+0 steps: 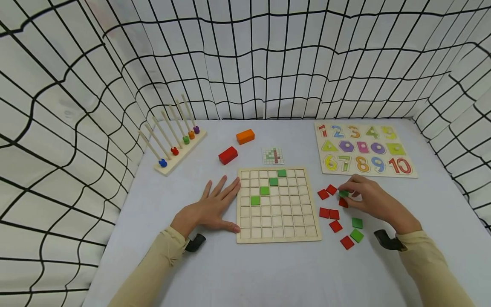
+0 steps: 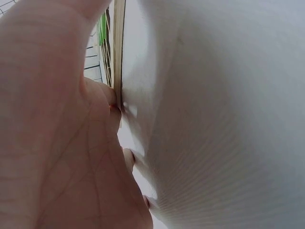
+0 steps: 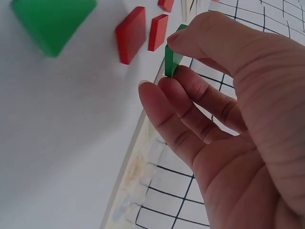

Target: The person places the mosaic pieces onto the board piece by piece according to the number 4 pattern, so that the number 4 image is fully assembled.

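Observation:
A wooden grid board (image 1: 278,234) lies in the middle of the table, with several green square tiles (image 1: 264,190) set in its cells along a diagonal. My left hand (image 1: 211,208) is spread flat, its fingertips and thumb touching the board's left edge; in the left wrist view the palm hides most of the board. To the right of the board, my right hand (image 1: 367,197) pinches a green tile (image 3: 173,53) between thumb and fingers, above a red tile (image 1: 343,202). Several loose red tiles (image 1: 335,226) and a few green tiles (image 1: 356,235) lie scattered around and below that hand.
A small pattern card (image 1: 272,156) lies behind the board, near a red block (image 1: 228,155) and an orange block (image 1: 245,137). A peg stand (image 1: 180,153) with coloured beads is at back left, a number puzzle (image 1: 366,149) at back right. Black netting over white walls encloses the table.

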{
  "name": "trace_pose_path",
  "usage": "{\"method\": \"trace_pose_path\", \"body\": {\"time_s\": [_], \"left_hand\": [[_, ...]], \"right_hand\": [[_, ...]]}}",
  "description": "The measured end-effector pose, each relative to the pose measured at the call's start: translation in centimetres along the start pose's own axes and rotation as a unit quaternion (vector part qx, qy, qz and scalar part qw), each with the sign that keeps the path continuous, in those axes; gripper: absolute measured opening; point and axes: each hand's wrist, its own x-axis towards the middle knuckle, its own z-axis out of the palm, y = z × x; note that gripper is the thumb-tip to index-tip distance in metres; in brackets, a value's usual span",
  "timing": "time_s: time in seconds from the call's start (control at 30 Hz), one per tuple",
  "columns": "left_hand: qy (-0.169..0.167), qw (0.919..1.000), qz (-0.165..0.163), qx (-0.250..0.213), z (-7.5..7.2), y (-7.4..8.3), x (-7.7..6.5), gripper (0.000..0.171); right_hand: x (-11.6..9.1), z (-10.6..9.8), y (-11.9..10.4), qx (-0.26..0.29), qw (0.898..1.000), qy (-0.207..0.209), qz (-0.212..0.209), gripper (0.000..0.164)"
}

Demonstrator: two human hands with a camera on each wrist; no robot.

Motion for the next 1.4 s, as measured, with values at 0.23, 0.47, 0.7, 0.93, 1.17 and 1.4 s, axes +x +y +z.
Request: {"method": "trace_pose_path", "body": {"time_s": [0.23, 0.47, 0.7, 0.93, 1.17, 1.4], "left_hand": [[-0.004, 1.0000, -0.001, -0.001, -0.1, 0.1, -0.2, 0.132], [-0.003, 1.0000, 0.000, 0.002, -0.2, 0.2, -0.1, 0.132], [-0.002, 1.0000, 0.002, -0.001, -0.2, 0.2, -0.1, 0.133], [-0.003, 1.0000, 0.001, 0.002, -0.2, 0.2, 0.0, 0.132], [-0.002, 1.0000, -0.001, 0.003, -0.1, 0.2, 0.0, 0.132], [-0.005, 1.0000, 0.000, -0.001, -0.2, 0.1, 0.0, 0.132]], "right_hand": [[1.2, -0.2, -1.0, -0.001, 1.000, -0.002, -0.026, 0.030], [2.6, 0.0, -1.9, 0.012, 0.998, 0.004, -0.055, 0.032], [4.0, -0.1, -3.2, 0.023, 0.998, -0.010, -0.054, 0.033], [5.6, 0.1, -4.9, 0.033, 0.997, -0.029, -0.058, 0.032], [7.3, 1.2, -6.1, 0.039, 0.992, -0.019, -0.120, 0.030], [8.8, 2.1, -7.6, 0.041, 0.986, -0.023, -0.161, 0.028]]}}
